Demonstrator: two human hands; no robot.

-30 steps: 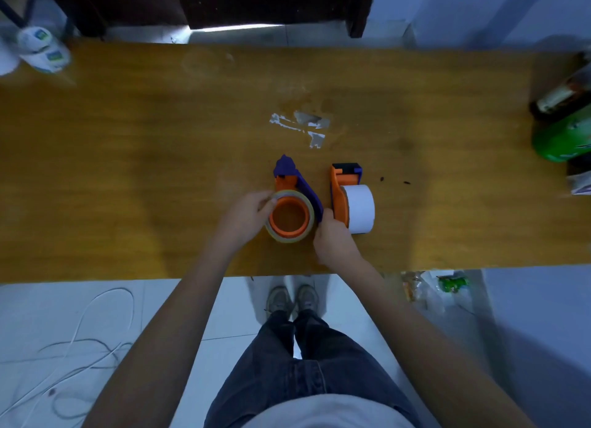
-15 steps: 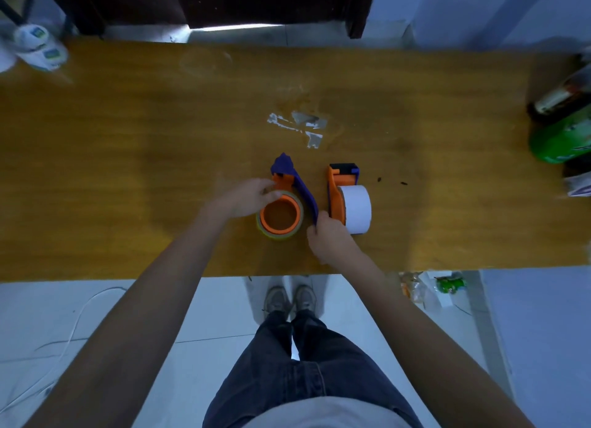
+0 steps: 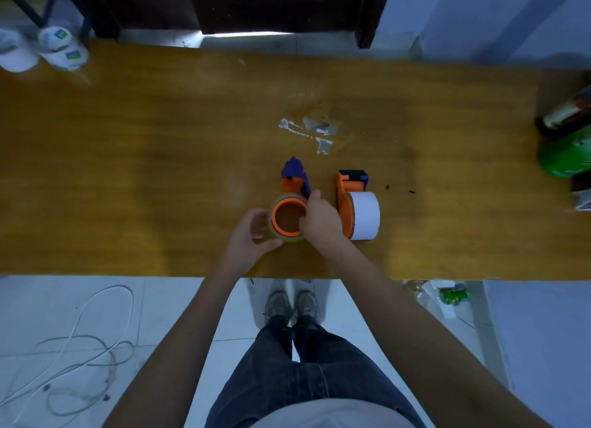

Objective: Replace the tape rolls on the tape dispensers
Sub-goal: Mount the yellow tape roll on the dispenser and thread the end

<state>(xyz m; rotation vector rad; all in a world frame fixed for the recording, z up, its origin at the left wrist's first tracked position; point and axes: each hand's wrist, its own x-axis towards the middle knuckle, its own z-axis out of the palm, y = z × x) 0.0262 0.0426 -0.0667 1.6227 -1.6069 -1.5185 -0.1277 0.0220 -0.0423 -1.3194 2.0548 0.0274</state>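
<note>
Two orange and blue tape dispensers lie on the wooden table [image 3: 160,171]. The left dispenser [image 3: 294,178] carries a thin clear tape roll [image 3: 275,203] around its orange hub. My left hand [image 3: 249,239] cups that roll from the lower left, thumb and fingers touching its rim. My right hand [image 3: 319,218] grips the roll's right side, fingertips on the hub's edge. The right dispenser [image 3: 347,203] stands on its side with a thick white tape roll [image 3: 366,215] on it, untouched.
Torn tape scraps [image 3: 315,133] are stuck to the table behind the dispensers. Bottles, one green [image 3: 566,155], stand at the right edge. White containers [image 3: 60,48] sit at the far left corner. Cables [image 3: 80,347] lie on the tiled floor. The table's near edge is just below my hands.
My right hand has moved up from the dispenser's near end onto the right side of the clear roll. My left hand has slid from the roll's top left to its lower left.
</note>
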